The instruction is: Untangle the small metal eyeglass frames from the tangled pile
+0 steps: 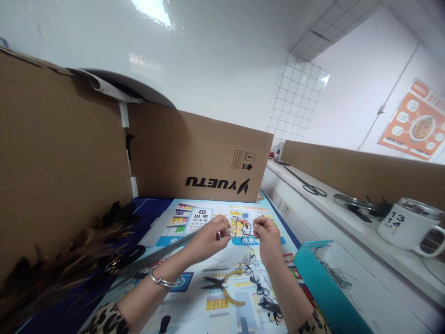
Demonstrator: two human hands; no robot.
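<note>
Working fine wire between two pinches, by the look of it. Left hand [211, 237] and right hand [270, 240] both have thumb and fingertips drawn together — can't tell whether a strand sits in either. Dark curled wire [237, 226] shows between them; held or lying on the printed sheet [194, 320], unclear. Best with small fingertip movements and light, even tension to avoid kinks. Yellow-handled pliers [220, 283] lie nearer the body, loose wire curls [249, 265] beside them — snag risk.

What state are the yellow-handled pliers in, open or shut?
Open: the pliers lie with their dark jaws apart and yellow handles spread.
</note>
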